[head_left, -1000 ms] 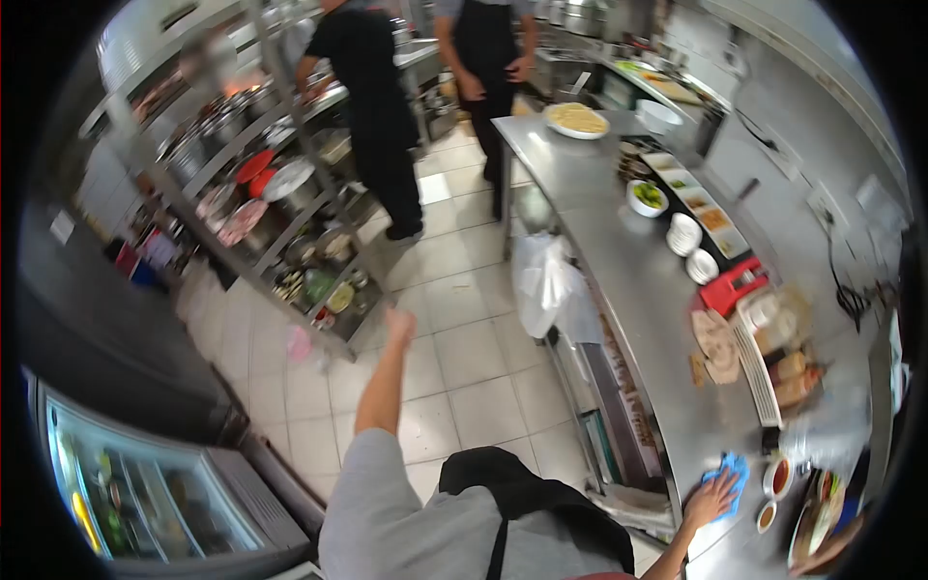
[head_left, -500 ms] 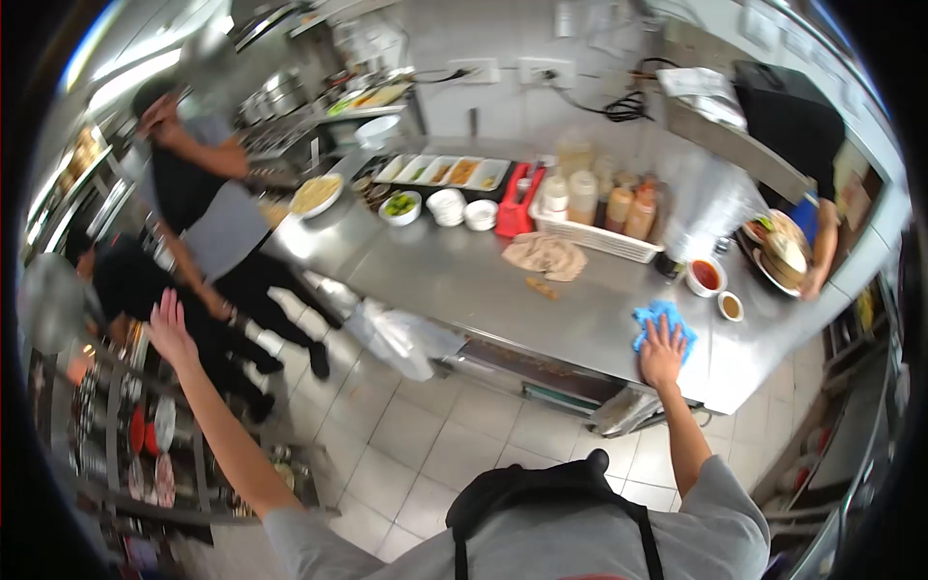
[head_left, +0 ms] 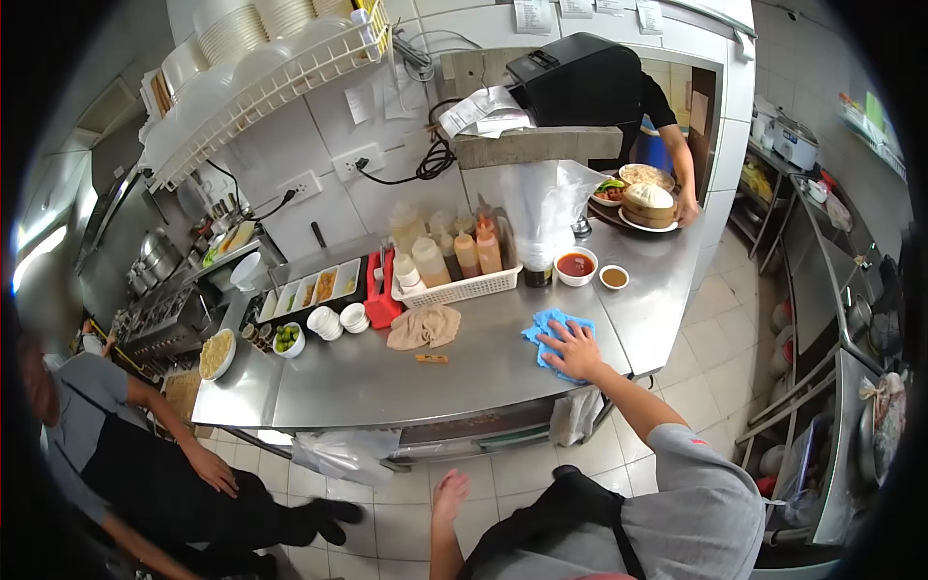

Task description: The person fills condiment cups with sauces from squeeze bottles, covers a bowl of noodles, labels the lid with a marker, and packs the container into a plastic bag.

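Our right grip (head_left: 577, 353) rests palm-down with fingers spread, unclenched, over the crumpled blue cloth (head_left: 537, 333), which lies on the steel surface (head_left: 503, 387) near its front edge. Our left grip (head_left: 449, 496) is released, fingers loosely extended, below that edge and above the floor tiles (head_left: 406, 517).

Just beyond the blue cloth we see 2 bowls: the red sauce bowl (head_left: 575, 267) and the smaller brown sauce bowl (head_left: 614, 277). To the left of the blue cloth lie a beige cloth (head_left: 423, 329) and 1 small orange wrapper (head_left: 432, 359). Behind them stands a white basket (head_left: 462, 291) of squeeze bottles, with a red holder (head_left: 382, 290) beside it.

At the surface's far right end, a co-worker's hand (head_left: 687, 208) touches a plate bearing a round steamer (head_left: 647, 215). Farther left, we see another person (head_left: 145, 464) in a black apron.
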Motion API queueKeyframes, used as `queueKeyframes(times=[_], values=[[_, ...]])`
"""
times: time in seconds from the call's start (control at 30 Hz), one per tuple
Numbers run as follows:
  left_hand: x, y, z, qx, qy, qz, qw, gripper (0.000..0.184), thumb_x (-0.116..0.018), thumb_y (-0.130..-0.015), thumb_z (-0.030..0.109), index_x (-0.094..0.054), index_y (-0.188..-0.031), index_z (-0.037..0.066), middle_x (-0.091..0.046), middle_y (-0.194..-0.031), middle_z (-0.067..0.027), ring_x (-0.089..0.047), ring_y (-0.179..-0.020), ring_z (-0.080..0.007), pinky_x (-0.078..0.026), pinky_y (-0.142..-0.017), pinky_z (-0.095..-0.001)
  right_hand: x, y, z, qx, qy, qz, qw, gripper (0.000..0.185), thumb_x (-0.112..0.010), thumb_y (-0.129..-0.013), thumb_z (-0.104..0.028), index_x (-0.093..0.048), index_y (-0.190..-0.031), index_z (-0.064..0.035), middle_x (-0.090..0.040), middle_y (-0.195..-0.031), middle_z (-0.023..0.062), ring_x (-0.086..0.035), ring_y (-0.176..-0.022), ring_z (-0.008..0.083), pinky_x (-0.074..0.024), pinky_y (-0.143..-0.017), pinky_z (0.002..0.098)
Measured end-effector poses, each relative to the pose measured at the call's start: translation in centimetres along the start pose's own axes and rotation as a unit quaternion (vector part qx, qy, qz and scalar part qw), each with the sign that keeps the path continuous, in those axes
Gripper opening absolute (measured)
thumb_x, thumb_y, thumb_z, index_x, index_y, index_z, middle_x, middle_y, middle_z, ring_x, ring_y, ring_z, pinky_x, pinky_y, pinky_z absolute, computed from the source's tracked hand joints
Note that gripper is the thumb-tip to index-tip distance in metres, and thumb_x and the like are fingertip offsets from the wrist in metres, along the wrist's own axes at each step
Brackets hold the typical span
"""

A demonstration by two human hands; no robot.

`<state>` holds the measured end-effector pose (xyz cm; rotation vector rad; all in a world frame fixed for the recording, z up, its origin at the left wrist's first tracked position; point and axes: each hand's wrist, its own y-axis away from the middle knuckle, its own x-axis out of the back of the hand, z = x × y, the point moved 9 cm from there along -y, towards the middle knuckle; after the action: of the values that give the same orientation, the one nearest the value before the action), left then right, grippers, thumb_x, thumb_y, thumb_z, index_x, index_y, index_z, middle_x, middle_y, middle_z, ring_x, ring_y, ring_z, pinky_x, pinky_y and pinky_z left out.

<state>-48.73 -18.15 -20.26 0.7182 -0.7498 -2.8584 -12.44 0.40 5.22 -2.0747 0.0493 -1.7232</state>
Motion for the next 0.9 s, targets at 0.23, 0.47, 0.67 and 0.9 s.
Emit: queueKeyframes(times=[0.23,0.47,0.67,0.9], values=[[1.7,1.1,-3.8,0.062,-0.050,0.076,0.994,0.039,-0.055,-0.087,0.026,-0.043,-0.120,0.010,-0.059,-0.106,-0.0148,-0.059,-0.093,-0.0263,-0.048,-0.077,-0.0404,-0.2,0.0,0.1,-0.012,-0.001,-0.022,1.000,0.045,-0.044,-0.085,-0.049,-0.046,-0.127,-0.0334,-0.035,-0.138,0.0039,-0.033,-0.123,0.0357,-0.0265,-0.098,0.0502],[5.0,2.6,-5.6,0.081,-0.057,0.131,0.986,0.030,-0.051,-0.089,0.027,-0.046,-0.113,0.011,-0.058,-0.107,-0.0147,-0.059,-0.092,-0.0277,-0.048,-0.076,-0.0408,-0.6,0.2,0.0,-0.019,-0.001,-0.010,1.000,0.045,-0.044,-0.085,-0.049,-0.045,-0.127,-0.0329,-0.034,-0.139,0.0038,-0.033,-0.123,0.0352,-0.0261,-0.098,0.0505],[5.2,2.8,-4.7,0.040,-0.021,0.160,0.986,0.037,-0.054,-0.088,0.029,-0.045,-0.117,0.009,-0.060,-0.103,-0.0116,-0.059,-0.090,-0.0236,-0.047,-0.075,-0.0374,-0.5,0.1,-0.3,-0.006,-0.004,0.011,1.000,0.045,-0.045,-0.086,-0.048,-0.046,-0.127,-0.0304,-0.035,-0.139,0.0048,-0.033,-0.122,0.0367,-0.0260,-0.097,0.0513],[-5.6,4.6,6.4,-0.098,0.068,0.084,0.989,0.057,-0.048,-0.090,0.040,-0.034,-0.134,0.008,-0.043,-0.130,-0.0181,-0.045,-0.117,-0.0273,-0.036,-0.094,-0.0400,-0.4,0.1,-0.3,0.031,-0.048,-0.070,0.996,0.049,-0.045,-0.087,-0.044,-0.042,-0.132,-0.0237,-0.025,-0.144,0.0087,-0.023,-0.128,0.0412,-0.0196,-0.100,0.0540]])
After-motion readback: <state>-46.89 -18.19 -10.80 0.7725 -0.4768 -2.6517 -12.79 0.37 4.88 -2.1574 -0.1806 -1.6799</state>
